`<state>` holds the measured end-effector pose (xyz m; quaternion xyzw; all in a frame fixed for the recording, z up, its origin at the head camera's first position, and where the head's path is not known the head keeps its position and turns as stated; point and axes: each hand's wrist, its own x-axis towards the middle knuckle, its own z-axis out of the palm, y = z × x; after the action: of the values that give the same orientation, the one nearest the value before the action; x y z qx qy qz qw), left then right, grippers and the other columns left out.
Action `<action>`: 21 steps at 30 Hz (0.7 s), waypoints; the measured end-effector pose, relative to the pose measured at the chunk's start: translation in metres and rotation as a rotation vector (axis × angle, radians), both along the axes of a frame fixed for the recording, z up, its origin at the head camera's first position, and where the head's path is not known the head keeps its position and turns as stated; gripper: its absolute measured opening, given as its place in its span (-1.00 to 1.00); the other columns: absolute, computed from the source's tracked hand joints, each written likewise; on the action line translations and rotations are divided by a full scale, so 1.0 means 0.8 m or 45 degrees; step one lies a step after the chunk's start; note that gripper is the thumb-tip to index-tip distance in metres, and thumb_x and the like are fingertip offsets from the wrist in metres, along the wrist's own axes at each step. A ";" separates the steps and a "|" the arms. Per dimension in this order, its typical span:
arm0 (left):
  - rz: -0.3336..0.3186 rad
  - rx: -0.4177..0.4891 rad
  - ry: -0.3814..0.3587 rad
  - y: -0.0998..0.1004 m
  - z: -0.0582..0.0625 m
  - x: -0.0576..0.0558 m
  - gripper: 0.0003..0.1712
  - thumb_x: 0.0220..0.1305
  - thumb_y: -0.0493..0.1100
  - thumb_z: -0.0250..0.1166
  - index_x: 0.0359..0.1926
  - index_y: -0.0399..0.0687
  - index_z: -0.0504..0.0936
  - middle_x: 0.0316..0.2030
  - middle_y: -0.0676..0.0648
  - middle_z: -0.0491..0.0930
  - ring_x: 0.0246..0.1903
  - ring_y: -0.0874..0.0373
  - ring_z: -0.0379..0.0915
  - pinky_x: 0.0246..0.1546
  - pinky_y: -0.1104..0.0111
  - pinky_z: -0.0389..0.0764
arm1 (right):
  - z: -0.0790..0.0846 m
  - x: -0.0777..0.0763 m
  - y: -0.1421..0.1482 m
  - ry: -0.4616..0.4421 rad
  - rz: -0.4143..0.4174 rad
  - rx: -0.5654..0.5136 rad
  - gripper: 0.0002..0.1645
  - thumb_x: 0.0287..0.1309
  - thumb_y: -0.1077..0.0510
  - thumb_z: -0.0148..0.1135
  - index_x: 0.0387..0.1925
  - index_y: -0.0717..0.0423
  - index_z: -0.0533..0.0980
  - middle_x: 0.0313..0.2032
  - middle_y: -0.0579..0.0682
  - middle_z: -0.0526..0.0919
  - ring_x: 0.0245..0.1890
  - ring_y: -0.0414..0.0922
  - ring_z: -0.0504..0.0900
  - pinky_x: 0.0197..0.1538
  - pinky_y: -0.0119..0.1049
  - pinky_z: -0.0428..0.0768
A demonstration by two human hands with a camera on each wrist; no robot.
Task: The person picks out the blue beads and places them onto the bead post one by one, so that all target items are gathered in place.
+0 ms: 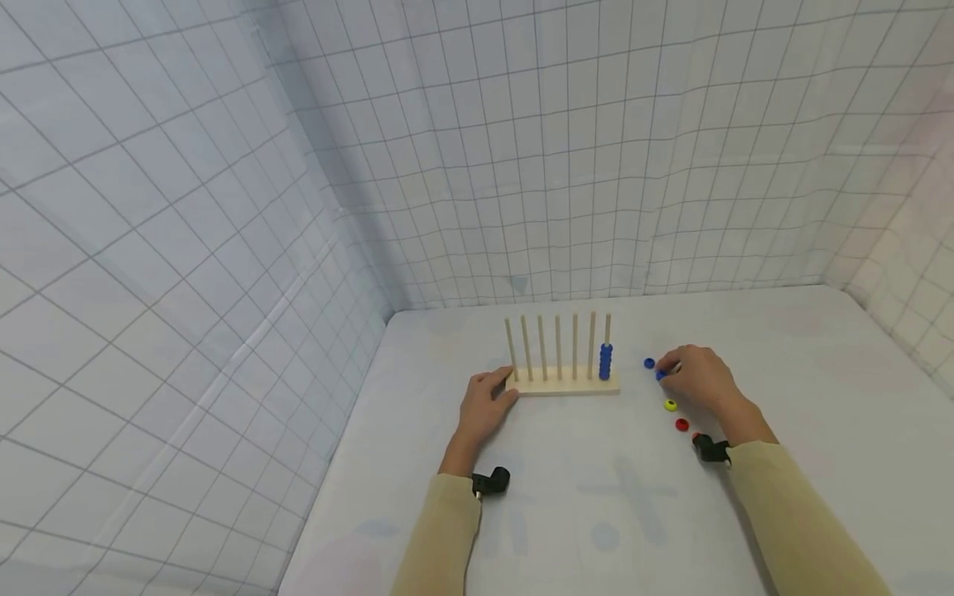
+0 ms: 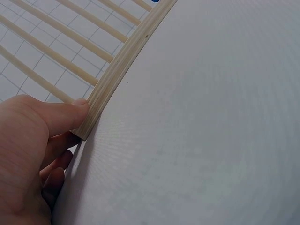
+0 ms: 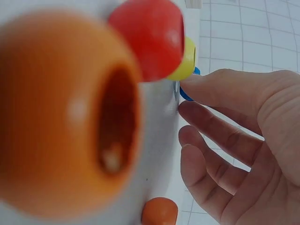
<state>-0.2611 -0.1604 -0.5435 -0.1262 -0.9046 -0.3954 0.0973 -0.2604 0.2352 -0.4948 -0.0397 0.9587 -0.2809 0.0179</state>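
Observation:
A wooden bead stacker (image 1: 566, 387) with a row of upright pegs stands on the table. Several blue beads (image 1: 605, 362) are stacked on its rightmost peg; the other pegs are bare. My left hand (image 1: 480, 410) grips the left end of the base (image 2: 112, 75), thumb on the near edge and fingers behind. To the right of the stacker, my right hand (image 1: 701, 382) pinches a blue bead (image 3: 185, 94) between thumb and index finger, low at the table. Another blue bead (image 1: 649, 363) lies just beyond those fingertips.
A yellow bead (image 1: 671, 406) and a red bead (image 1: 681, 425) lie nearer me, beside the right hand. Orange beads (image 3: 160, 212) show close to the right wrist camera. Grid-patterned cloth (image 1: 537, 165) hangs behind the white table (image 1: 566, 463) and along its sides.

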 end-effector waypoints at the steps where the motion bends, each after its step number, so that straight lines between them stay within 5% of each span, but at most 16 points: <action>1: -0.003 -0.002 0.008 0.000 0.000 0.000 -0.44 0.37 0.00 0.31 0.34 0.00 0.55 0.20 -0.14 0.53 0.20 -0.09 0.33 0.10 -0.15 0.39 | 0.001 0.001 0.000 0.000 0.000 0.000 -0.72 0.14 0.20 0.39 -0.09 0.15 0.71 -0.14 0.16 0.67 -0.21 0.08 0.58 -0.18 -0.01 0.57; 10: 0.000 0.020 -0.102 -0.001 0.001 -0.005 -0.42 0.36 0.04 0.32 0.37 0.10 0.53 0.26 -0.11 0.48 0.28 -0.05 0.27 0.20 -0.13 0.34 | 0.012 0.004 -0.004 0.050 0.021 0.014 -0.69 0.16 0.21 0.40 -0.04 0.18 0.70 -0.16 0.15 0.68 -0.16 0.11 0.57 -0.07 0.08 0.57; 21: 0.009 0.017 -0.119 -0.001 0.000 -0.003 -0.42 0.37 0.03 0.31 0.38 0.13 0.51 0.27 -0.12 0.47 0.30 -0.07 0.26 0.22 -0.14 0.31 | 0.022 0.013 -0.009 0.125 0.038 -0.005 -0.70 0.17 0.21 0.39 -0.05 0.17 0.70 -0.19 0.11 0.70 -0.20 0.07 0.57 -0.14 0.01 0.58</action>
<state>-0.2634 -0.1610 -0.5435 -0.1036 -0.9059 -0.4066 0.0573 -0.2503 0.2280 -0.4775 -0.0676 0.9572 -0.2802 -0.0251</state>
